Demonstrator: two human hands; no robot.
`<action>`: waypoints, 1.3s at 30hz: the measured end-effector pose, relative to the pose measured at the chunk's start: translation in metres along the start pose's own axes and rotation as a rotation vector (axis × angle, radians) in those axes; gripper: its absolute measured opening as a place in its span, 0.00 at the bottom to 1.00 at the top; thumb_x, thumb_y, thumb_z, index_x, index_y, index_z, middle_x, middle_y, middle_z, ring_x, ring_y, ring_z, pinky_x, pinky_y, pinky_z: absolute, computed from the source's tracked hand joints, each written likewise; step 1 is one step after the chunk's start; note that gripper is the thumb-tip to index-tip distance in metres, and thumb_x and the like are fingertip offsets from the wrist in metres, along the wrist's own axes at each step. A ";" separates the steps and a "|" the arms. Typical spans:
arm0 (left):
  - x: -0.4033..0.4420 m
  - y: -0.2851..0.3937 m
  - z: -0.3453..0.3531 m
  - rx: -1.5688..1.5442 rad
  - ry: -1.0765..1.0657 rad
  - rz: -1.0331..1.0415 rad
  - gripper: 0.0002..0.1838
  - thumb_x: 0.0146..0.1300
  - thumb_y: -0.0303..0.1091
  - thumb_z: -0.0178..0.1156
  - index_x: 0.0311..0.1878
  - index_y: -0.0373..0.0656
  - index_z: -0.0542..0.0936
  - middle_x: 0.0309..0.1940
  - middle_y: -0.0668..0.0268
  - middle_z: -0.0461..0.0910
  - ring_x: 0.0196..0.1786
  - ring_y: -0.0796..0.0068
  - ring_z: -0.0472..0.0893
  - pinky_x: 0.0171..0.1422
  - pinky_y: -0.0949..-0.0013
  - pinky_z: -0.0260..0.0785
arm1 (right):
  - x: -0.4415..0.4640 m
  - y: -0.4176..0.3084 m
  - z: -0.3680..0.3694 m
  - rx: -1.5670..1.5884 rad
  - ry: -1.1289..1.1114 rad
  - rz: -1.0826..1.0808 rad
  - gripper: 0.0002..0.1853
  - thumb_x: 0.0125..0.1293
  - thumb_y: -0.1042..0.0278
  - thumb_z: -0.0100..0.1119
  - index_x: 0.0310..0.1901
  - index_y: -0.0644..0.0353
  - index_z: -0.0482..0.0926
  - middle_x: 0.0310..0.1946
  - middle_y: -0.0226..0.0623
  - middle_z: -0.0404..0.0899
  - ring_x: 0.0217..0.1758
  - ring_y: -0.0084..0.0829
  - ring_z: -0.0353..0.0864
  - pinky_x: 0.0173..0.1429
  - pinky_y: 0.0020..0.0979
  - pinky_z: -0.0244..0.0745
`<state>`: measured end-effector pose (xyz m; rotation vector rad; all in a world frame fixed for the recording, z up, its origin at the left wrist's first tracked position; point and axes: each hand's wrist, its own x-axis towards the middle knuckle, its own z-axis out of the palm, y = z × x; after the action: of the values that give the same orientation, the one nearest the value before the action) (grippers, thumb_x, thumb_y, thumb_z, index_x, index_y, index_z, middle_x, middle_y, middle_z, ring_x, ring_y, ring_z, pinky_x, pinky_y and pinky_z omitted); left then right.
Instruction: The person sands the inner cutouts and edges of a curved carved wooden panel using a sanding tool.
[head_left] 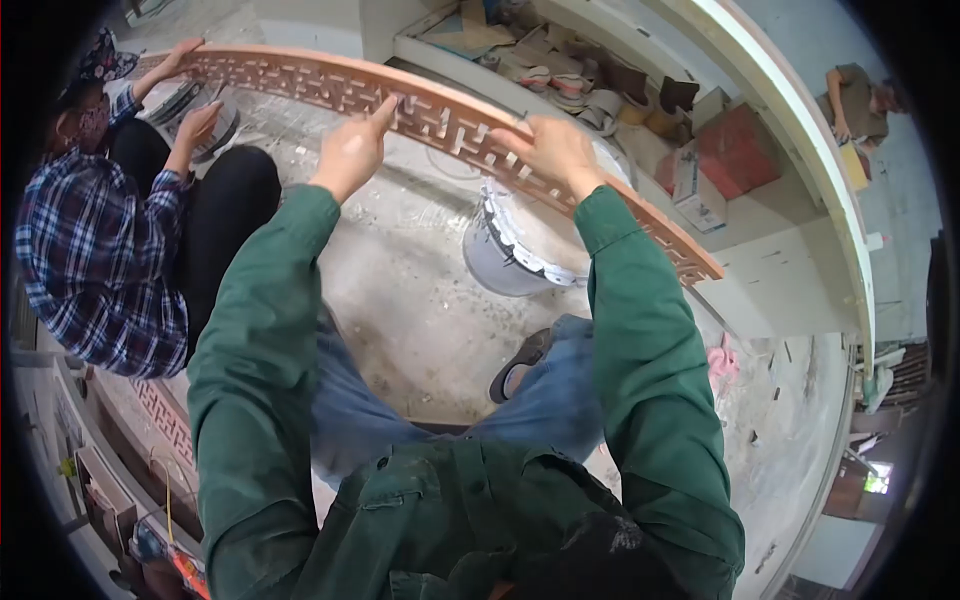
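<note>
A long reddish-brown wooden lattice panel [455, 118] with a cut-out pattern stretches across the upper part of the head view, in front of me. My right hand [556, 152] grips its upper edge right of the middle, fingers bent over the rim. Against the lattice face, left of that, my left hand [352, 150] is closed, with one digit pressed to the openings. Something small and dark shows at its tip; I cannot make out what it is. Below the panel stands a grey-white bucket [505, 258] with a ragged, coated rim.
On the left a co-worker in a plaid shirt [100, 255] crouches, both hands at the panel's far end, beside another bucket [215, 130]. Shoes and boxes fill a shelf [600, 85] at the upper right. A pink cloth [722, 360] lies on the floor. Another person [855, 105] is farther right.
</note>
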<state>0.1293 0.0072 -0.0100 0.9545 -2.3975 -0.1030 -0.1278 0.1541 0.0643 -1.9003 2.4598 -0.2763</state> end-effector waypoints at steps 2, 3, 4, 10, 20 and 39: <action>-0.004 -0.004 -0.001 -0.003 0.003 0.076 0.26 0.68 0.30 0.52 0.69 0.59 0.72 0.37 0.52 0.82 0.39 0.48 0.82 0.42 0.49 0.73 | 0.001 0.004 0.008 0.013 0.039 -0.033 0.37 0.61 0.25 0.53 0.35 0.60 0.84 0.36 0.47 0.85 0.43 0.47 0.85 0.46 0.46 0.77; -0.003 -0.010 0.000 -0.044 0.013 0.095 0.25 0.68 0.31 0.53 0.69 0.58 0.72 0.37 0.51 0.82 0.39 0.47 0.82 0.43 0.50 0.74 | 0.000 0.004 0.008 0.002 0.049 -0.045 0.36 0.61 0.26 0.54 0.35 0.60 0.84 0.36 0.46 0.85 0.43 0.47 0.85 0.46 0.45 0.77; 0.001 -0.014 -0.006 -0.059 0.000 0.083 0.25 0.68 0.31 0.53 0.69 0.59 0.72 0.37 0.51 0.82 0.39 0.47 0.82 0.43 0.50 0.74 | 0.000 0.005 0.008 -0.009 0.057 -0.057 0.36 0.61 0.27 0.54 0.35 0.60 0.84 0.36 0.46 0.85 0.43 0.47 0.85 0.46 0.45 0.77; 0.000 -0.002 -0.013 -0.088 -0.047 0.054 0.25 0.69 0.33 0.55 0.69 0.62 0.72 0.37 0.50 0.81 0.39 0.46 0.81 0.44 0.50 0.73 | -0.004 0.010 0.011 0.014 0.149 -0.108 0.32 0.60 0.30 0.60 0.31 0.60 0.81 0.31 0.46 0.83 0.38 0.49 0.84 0.42 0.45 0.76; 0.003 -0.013 -0.015 -0.022 -0.092 0.072 0.28 0.69 0.31 0.56 0.72 0.62 0.68 0.34 0.50 0.79 0.38 0.46 0.80 0.41 0.49 0.71 | -0.009 0.014 0.025 0.025 0.252 -0.136 0.27 0.58 0.36 0.64 0.29 0.59 0.79 0.27 0.43 0.81 0.35 0.46 0.83 0.40 0.45 0.76; 0.009 -0.024 -0.028 -0.157 -0.086 0.130 0.31 0.68 0.26 0.54 0.73 0.63 0.67 0.32 0.50 0.77 0.33 0.46 0.78 0.39 0.49 0.70 | -0.006 0.012 0.020 0.074 0.267 -0.153 0.25 0.58 0.41 0.66 0.29 0.61 0.79 0.29 0.44 0.82 0.35 0.47 0.83 0.39 0.44 0.77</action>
<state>0.1532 -0.0129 0.0116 0.7344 -2.4804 -0.2852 -0.1355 0.1608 0.0427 -2.1477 2.4161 -0.6561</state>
